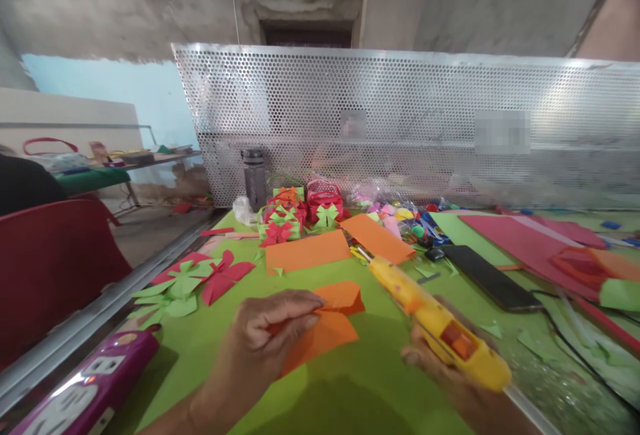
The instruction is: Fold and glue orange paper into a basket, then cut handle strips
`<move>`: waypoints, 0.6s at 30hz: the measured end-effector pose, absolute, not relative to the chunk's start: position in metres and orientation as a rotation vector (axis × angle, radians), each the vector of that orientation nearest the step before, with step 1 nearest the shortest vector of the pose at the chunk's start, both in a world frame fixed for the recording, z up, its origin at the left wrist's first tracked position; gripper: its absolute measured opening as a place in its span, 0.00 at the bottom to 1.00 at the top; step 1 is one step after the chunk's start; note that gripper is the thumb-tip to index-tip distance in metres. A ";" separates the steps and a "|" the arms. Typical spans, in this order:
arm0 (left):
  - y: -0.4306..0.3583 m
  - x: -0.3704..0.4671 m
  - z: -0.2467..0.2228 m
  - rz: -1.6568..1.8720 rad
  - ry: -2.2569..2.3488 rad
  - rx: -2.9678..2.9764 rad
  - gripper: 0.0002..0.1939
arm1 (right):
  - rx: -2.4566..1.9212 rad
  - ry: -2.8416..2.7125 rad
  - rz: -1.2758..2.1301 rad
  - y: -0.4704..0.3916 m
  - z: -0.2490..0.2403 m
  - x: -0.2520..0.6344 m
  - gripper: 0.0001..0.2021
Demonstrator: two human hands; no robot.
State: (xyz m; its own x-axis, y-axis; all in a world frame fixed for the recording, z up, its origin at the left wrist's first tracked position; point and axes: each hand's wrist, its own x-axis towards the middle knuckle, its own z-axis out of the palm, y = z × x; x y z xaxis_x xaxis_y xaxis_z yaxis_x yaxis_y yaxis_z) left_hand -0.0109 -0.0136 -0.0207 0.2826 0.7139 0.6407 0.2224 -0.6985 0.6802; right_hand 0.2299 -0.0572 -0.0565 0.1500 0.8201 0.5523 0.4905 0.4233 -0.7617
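Observation:
My left hand point(273, 328) pinches a folded piece of orange paper point(330, 335) between thumb and fingers, just above the green tabletop point(320, 395). My right hand point(445, 355) is wrapped round a yellow hot glue gun point(430, 315). Its metal nozzle points up and to the left, beyond the folded paper and apart from it. A flat orange sheet point(307, 253) lies behind my left hand, and another orange sheet point(379, 238) is by the nozzle. Cut green paper flowers point(183, 288) and a red paper flower point(227, 276) rest to the left.
Small decorated red paper baskets point(324, 205) and a dark bottle point(255, 178) stand at the back, before a perforated metal screen point(400, 95). A black phone point(490, 278) and cable lie right. A purple case point(95, 382) is front left, near a red chair point(55, 268).

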 end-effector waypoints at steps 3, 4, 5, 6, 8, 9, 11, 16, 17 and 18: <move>-0.016 -0.009 -0.019 1.407 0.850 2.120 0.08 | -1.189 -1.561 0.425 -0.054 -0.036 0.226 0.14; -0.017 -0.008 -0.019 1.417 0.846 2.125 0.08 | -1.155 -1.581 0.437 -0.053 -0.031 0.224 0.12; -0.018 -0.007 -0.019 1.432 0.841 2.127 0.07 | -1.112 -1.594 0.435 -0.052 -0.027 0.223 0.10; -0.019 -0.007 -0.019 1.450 0.827 2.131 0.07 | -1.063 -1.597 0.421 -0.051 -0.024 0.221 0.07; -0.020 -0.006 -0.019 1.475 0.794 2.149 0.07 | -0.983 -1.587 0.403 -0.050 -0.021 0.215 0.05; -0.020 -0.006 -0.020 1.484 0.787 2.158 0.07 | -0.955 -1.579 0.413 -0.049 -0.020 0.211 0.04; -0.021 -0.006 -0.021 1.498 0.791 2.164 0.08 | -0.917 -1.545 0.460 -0.048 -0.022 0.200 0.05; -0.024 -0.007 -0.019 1.503 0.789 2.132 0.07 | -0.817 -1.569 0.602 -0.044 -0.026 0.178 0.27; -0.025 -0.007 -0.018 1.488 0.791 2.134 0.08 | -0.815 -1.582 0.615 -0.044 -0.025 0.176 0.29; -0.025 -0.007 -0.018 1.475 0.791 2.137 0.08 | -0.821 -1.588 0.619 -0.043 -0.024 0.173 0.28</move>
State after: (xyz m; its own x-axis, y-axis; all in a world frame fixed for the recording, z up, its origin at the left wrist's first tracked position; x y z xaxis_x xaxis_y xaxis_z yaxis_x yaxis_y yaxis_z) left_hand -0.0075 -0.0254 -0.0175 0.2739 0.6635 0.6962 0.2134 -0.7478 0.6288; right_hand 0.1734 -0.0428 -0.0239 -0.0676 0.7899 0.6095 0.1688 0.6111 -0.7733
